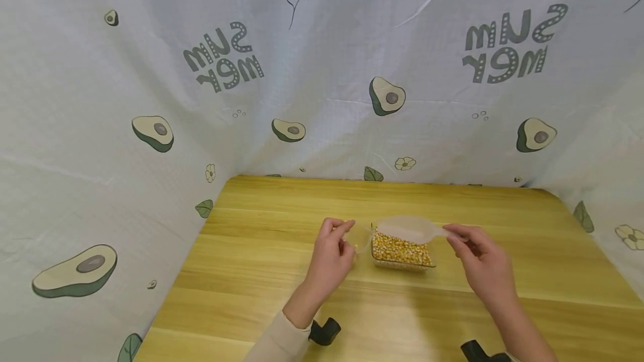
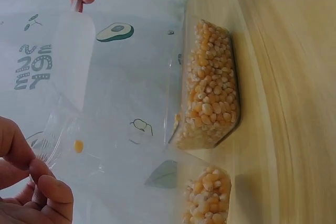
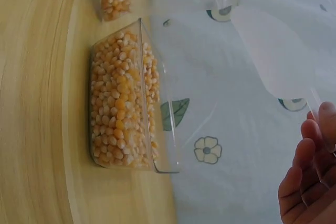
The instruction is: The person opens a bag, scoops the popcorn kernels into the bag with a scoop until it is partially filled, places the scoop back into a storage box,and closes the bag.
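A clear rectangular container (image 1: 402,266) full of yellow corn kernels (image 1: 402,249) stands on the table between the two hands. Above it, my right hand (image 1: 483,264) pinches the handle of a translucent white scoop (image 1: 410,229), whose tip points left to the mouth of a clear plastic bag (image 1: 358,236). My left hand (image 1: 329,256) pinches the bag's upper edge. In the left wrist view, corn kernels (image 2: 206,198) lie in the bag's lower part, beside the container. One loose kernel (image 2: 79,146) shows near the bag's mouth. Whether the scoop bears kernels is hidden.
The wood-grain table (image 1: 241,272) extends around the container. A pale curtain (image 1: 332,71) with avocado prints hangs behind and at both sides. Black mounts (image 1: 326,332) sit at the wrists.
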Tool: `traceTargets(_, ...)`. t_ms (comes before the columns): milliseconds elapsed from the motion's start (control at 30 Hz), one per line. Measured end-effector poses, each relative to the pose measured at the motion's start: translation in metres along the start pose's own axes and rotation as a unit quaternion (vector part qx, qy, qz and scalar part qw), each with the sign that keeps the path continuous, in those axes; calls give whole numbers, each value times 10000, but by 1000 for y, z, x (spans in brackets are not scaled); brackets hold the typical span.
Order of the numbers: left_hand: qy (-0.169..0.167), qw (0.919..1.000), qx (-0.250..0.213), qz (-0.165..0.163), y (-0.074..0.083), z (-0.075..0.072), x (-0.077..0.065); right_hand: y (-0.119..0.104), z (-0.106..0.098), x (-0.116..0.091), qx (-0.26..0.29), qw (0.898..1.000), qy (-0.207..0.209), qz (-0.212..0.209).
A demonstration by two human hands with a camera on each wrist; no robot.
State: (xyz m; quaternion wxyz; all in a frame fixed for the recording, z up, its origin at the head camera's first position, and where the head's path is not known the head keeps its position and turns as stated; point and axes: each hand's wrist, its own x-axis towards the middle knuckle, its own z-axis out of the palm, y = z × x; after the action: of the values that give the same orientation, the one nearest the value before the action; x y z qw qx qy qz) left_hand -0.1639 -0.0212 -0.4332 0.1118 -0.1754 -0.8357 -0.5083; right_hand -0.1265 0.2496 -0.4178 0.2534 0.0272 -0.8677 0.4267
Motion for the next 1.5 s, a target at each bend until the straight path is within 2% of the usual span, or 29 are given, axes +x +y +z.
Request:
traceTargets(200,-91,9997,-170,-118,2,0,1,7,-2,-1,4,9998,112,163)
traceTargets(433,-298,9986,-88,-419,-6,1,-3,17,-5,-2,-511,9984,59,242)
traceTargets(733,-207,9992,-66,-348,-11,-1,-5,30,-12,-2,-1231,9921,-202,-136)
traceTargets(1200,-127,9996,74,-235,-14,-2,-6,39,-25,4,-1810,9800,-475,-683)
traceTargets(1500,-56,9997,71,-238,-14,-3,-6,36,-27,5,-2312,9650,-601,-1087)
